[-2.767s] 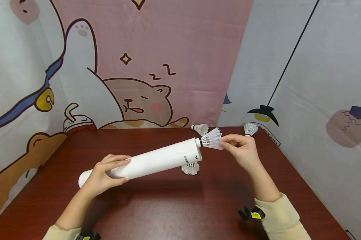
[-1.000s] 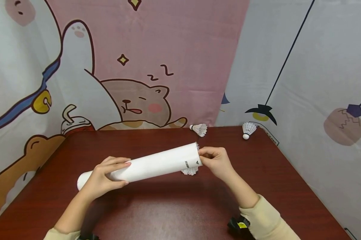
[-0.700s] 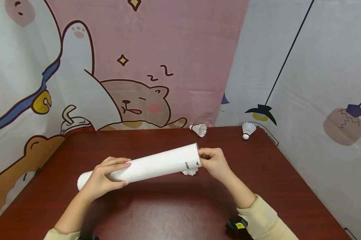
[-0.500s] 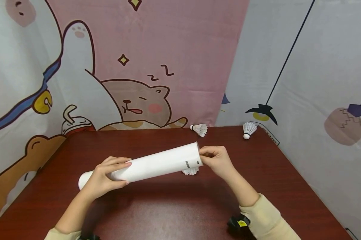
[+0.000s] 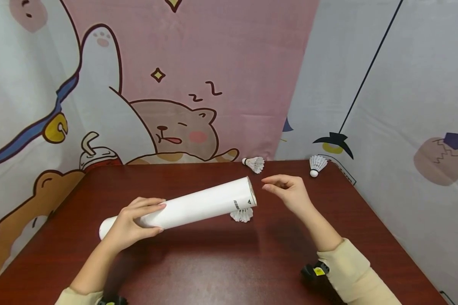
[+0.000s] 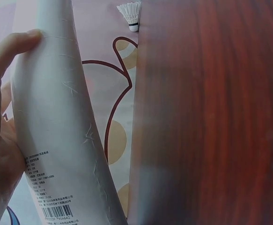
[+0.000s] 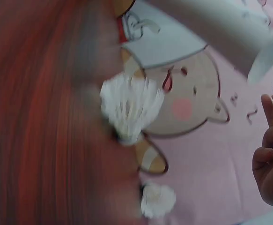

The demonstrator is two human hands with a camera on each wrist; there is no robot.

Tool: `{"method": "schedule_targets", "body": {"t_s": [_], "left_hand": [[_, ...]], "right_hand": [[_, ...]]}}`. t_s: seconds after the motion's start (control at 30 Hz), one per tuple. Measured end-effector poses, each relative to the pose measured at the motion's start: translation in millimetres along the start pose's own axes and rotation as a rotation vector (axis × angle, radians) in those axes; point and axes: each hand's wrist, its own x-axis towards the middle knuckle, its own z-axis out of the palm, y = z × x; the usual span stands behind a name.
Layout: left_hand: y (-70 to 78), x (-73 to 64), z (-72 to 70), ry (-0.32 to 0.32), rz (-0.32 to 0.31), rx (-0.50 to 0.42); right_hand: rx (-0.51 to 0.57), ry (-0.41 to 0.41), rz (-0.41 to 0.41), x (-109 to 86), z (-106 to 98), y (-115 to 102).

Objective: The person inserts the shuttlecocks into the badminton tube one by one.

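Observation:
My left hand (image 5: 131,222) grips a long white shuttlecock tube (image 5: 202,204) near its lower left end, thumb on the near side and fingers over the top. The tube tilts up to the right above the table, and its mouth faces my right hand (image 5: 291,195). That hand is a short way off the mouth, fingers loosely bent, with nothing between them. How the inside of the tube is filled cannot be made out. Behind the mouth end, one white feather shuttlecock (image 5: 242,215) lies on the table, partly covered by the tube. Printed text and a barcode (image 6: 56,212) show on the tube.
Two more shuttlecocks lie along the table's back edge: one near the middle (image 5: 255,164), one at the right corner (image 5: 317,165). The dark red wooden table (image 5: 213,267) meets a cartoon-printed cloth (image 5: 252,84) behind and at the sides.
Earlier my right hand pinched a shuttlecock at the tube's mouth, then its fingers were at the opening with it inside. Now the hand has drawn back right, holding nothing. The left hand stays put.

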Motion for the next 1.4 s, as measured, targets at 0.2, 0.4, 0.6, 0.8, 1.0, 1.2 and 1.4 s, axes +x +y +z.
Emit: {"method": "schedule_targets", "body": {"t_s": [0.2,0.4,0.6,0.8,1.0,1.2,1.4], "left_hand": [[-0.1,0.6,-0.5,-0.002,-0.003,0.001],[0.3,0.3,-0.2,0.0,-0.016,0.0],[0.1,0.4,-0.1,0.001,-0.017,-0.005],[-1.0,0.2,-0.3,0.004,0.001,-0.002],[-1.5,0.2,-0.4,-0.002,-0.02,-0.002],[-0.8,0.6,-0.9,0.006,-0.009,-0.003],[-2.0,0.2,-1.5,0.012,-0.014,-0.012]], "right_hand": [[-0.014,0.061,0.1,6.6,-30,34],[-0.1,0.14,0.146,7.5,-60,76],[-0.208,0.227,0.242,2.9,-84,102],[-0.278,0.298,0.342,3.4,-105,122],[-0.322,0.344,0.443,4.6,-122,137],[-0.348,0.35,0.469,7.4,-134,149],[-0.358,0.348,0.483,10.1,-143,154]]}}
